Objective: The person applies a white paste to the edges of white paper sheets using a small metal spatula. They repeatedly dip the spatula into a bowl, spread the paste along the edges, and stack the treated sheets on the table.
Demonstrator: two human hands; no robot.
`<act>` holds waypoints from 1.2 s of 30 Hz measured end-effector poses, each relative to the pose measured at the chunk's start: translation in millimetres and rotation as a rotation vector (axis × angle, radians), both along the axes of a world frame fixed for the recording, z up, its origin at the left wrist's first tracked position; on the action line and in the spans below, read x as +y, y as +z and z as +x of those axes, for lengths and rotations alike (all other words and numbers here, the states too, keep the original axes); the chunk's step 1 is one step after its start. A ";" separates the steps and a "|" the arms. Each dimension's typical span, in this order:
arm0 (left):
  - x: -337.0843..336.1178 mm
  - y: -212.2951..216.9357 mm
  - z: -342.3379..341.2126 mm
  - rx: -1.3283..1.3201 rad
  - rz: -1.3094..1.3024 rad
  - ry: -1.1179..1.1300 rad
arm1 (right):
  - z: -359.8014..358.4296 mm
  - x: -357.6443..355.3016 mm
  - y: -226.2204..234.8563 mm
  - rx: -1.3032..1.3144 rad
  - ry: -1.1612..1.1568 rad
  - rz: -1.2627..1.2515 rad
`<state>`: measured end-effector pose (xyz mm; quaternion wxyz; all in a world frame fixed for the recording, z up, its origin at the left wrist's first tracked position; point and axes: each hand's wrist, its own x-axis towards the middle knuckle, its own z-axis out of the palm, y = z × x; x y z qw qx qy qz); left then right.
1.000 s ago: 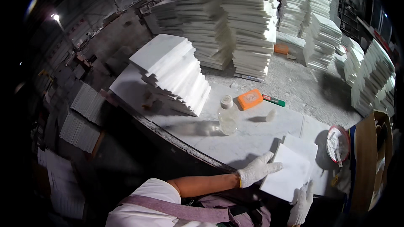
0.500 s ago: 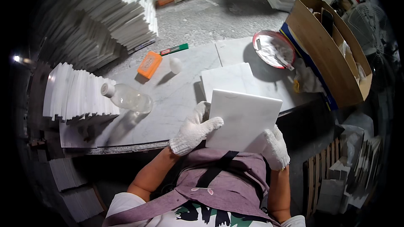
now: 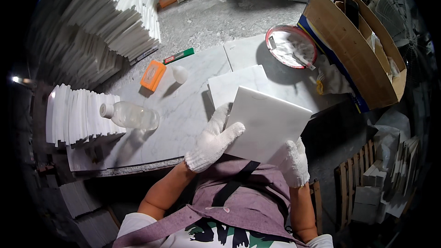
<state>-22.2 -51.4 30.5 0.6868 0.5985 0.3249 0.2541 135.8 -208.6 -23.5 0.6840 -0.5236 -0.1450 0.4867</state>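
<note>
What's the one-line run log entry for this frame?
left hand: gripping white tile left edge | right hand: under tile's lower right corner | tile: lifted, tilted above marble bench | nearby: clear bottle

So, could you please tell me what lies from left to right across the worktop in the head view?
Clear plastic bottle → orange block → white tile held in both gloved hands → red-rimmed bowl → cardboard box.

White square tile (image 3: 268,126) (tilted, held)

Marble bench (image 3: 183,110) carries bottle (image 3: 131,115), orange block (image 3: 153,75), green marker (image 3: 178,56), tile (image 3: 234,85).
</note>
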 end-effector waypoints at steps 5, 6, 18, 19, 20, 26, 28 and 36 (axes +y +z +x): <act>19.7 -9.5 22.7 -0.020 -0.142 0.055 | 9.1 9.2 13.0 -0.109 0.050 -0.035; 26.0 -13.3 28.7 -0.037 -0.193 0.068 | 13.9 12.6 13.1 -0.130 0.060 -0.026; 96.5 -32.0 83.8 0.110 -0.059 0.014 | 136.5 99.4 38.0 -1.254 -0.181 -0.435; 96.6 -30.3 87.5 0.122 -0.062 0.026 | 145.2 106.8 30.8 -1.428 -0.221 -0.421; 96.9 -28.2 90.5 0.134 -0.065 0.039 | 150.0 111.5 31.6 -1.436 -0.178 -0.443; 87.2 -21.8 91.2 0.088 0.013 0.068 | 171.0 129.4 13.6 -1.530 -0.113 -0.393; 87.3 -27.4 89.9 0.093 0.035 0.095 | 168.4 131.2 25.7 -1.453 -0.169 -0.363; 88.2 -30.4 89.6 0.144 0.072 0.085 | 181.7 135.6 26.1 -1.025 -0.133 -0.264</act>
